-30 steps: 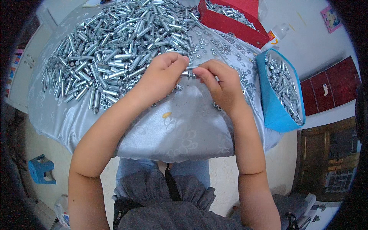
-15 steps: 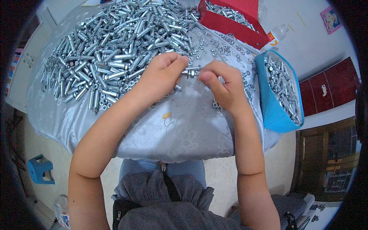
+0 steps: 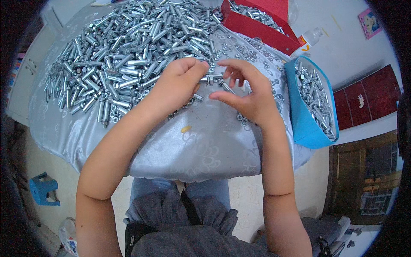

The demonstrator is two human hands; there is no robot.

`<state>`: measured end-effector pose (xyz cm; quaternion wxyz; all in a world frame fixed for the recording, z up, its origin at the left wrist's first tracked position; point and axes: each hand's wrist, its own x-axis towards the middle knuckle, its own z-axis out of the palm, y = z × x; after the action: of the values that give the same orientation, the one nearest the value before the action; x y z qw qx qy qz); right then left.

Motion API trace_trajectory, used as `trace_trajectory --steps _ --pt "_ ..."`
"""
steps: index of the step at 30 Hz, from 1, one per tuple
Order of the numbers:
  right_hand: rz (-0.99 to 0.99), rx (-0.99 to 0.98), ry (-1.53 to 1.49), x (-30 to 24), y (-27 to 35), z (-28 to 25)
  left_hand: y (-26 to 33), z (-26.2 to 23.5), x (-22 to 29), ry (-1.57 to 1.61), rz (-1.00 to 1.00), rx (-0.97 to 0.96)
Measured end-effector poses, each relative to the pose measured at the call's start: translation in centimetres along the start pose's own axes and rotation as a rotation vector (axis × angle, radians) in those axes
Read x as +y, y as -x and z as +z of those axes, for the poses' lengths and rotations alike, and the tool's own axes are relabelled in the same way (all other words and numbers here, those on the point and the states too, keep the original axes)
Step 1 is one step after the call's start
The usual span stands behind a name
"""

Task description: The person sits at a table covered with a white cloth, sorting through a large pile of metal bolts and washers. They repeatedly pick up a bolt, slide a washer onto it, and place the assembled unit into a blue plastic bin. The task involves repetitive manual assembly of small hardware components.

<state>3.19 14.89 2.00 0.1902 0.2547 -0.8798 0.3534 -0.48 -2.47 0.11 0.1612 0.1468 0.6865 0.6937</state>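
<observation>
My left hand (image 3: 179,82) is closed on a silvery anchor bolt (image 3: 210,79), whose threaded end with a nut sticks out to the right between my hands. My right hand (image 3: 253,96) is open around that end, thumb and fingers spread apart, and grips nothing. To the left and beyond my left hand lies a big heap of metal anchor bolts (image 3: 128,64). Small loose nuts (image 3: 242,119) lie beside my right wrist, and others are partly hidden under my left hand.
A shiny grey cloth (image 3: 201,145) covers the table. At the back right stands a red box (image 3: 257,28) of bolts. A blue bin (image 3: 306,132) with more metal parts stands at the right, near a bottle (image 3: 310,37). A blue stool (image 3: 43,189) is on the floor.
My right hand has opened: its thumb and fingers were curled at the bolt's end and are now spread apart. The left hand keeps the bolt in nearly the same place.
</observation>
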Motion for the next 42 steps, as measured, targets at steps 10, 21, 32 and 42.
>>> trace_trajectory --steps 10,21,32,42 --pt "-0.096 -0.041 -0.006 -0.3 0.3 0.7 -0.1 0.2 -0.5 0.029 -0.062 -0.038" --pt "-0.022 0.0 -0.008 -0.6 0.5 0.9 0.1 0.9 -0.6 -0.013 0.185 0.055" --pt "0.111 0.465 -0.048 1.1 -0.1 0.2 2.3 -0.5 0.8 -0.469 -0.222 -1.099" --pt "0.195 0.486 -0.067 1.4 -0.2 0.3 -0.8 -2.1 -0.1 0.932 -0.331 -0.098"
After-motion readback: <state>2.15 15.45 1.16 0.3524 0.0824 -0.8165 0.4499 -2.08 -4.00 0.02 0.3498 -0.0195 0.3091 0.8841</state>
